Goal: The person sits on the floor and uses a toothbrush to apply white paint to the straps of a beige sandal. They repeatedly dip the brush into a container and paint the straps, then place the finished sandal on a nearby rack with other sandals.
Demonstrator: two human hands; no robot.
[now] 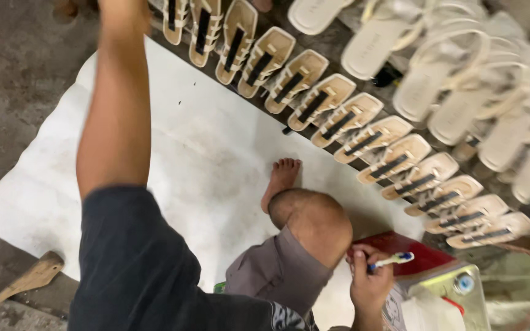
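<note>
My right hand (pixel 369 282) is closed around a small white brush with a blue tip (pixel 392 261), held low beside my bent knee (pixel 315 222). My left arm reaches far up the left side. My left hand (pixel 121 13) is cut off by the top edge near the first sandals, so its grip is hidden. A long slanting row of several cream sandals with black straps (pixel 338 125) runs from top centre to lower right.
My bare foot (pixel 282 178) rests on a white sheet (pixel 203 159) spread on the grey floor. A red flat box (pixel 421 252) and a shiny tin (pixel 455 288) sit by the right hand. Pale sandals (pixel 461 86) are piled top right. A wooden piece (pixel 29 279) lies lower left.
</note>
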